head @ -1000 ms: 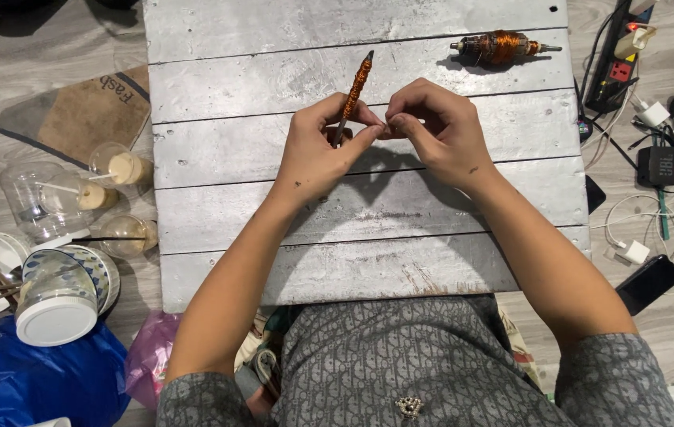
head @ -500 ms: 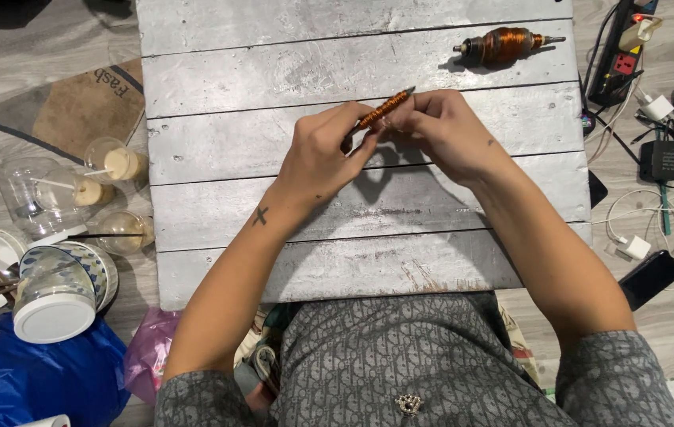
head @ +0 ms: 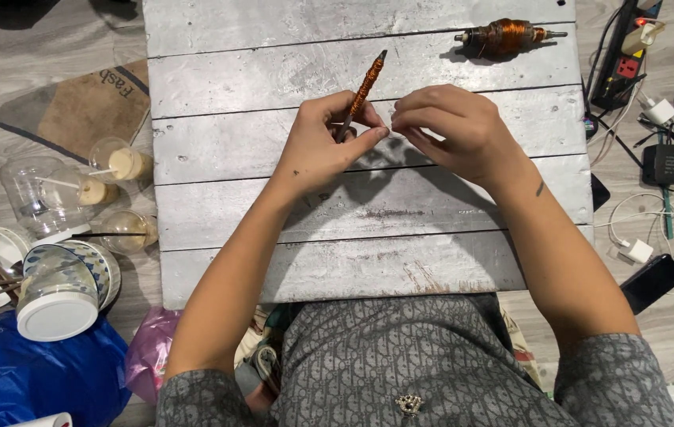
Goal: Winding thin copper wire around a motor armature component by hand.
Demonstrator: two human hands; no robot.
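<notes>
Rod swung back upright over the tabletop (head: 273, 158)
Left hand (head: 322, 142) pinches the lower end of the copper-wound rod (head: 364, 85), now pointing away again after lying level half a second ago; right hand (head: 451, 130), fingertips pressed together, pinches something too fine to make out beside it.

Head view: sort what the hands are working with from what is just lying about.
In hand:
- left hand gripping the copper-wound rod
- right hand pinching close beside it

Lying about:
- copper-wound armature on the grey plank board
- plastic cups
- power strip
- black phone
</notes>
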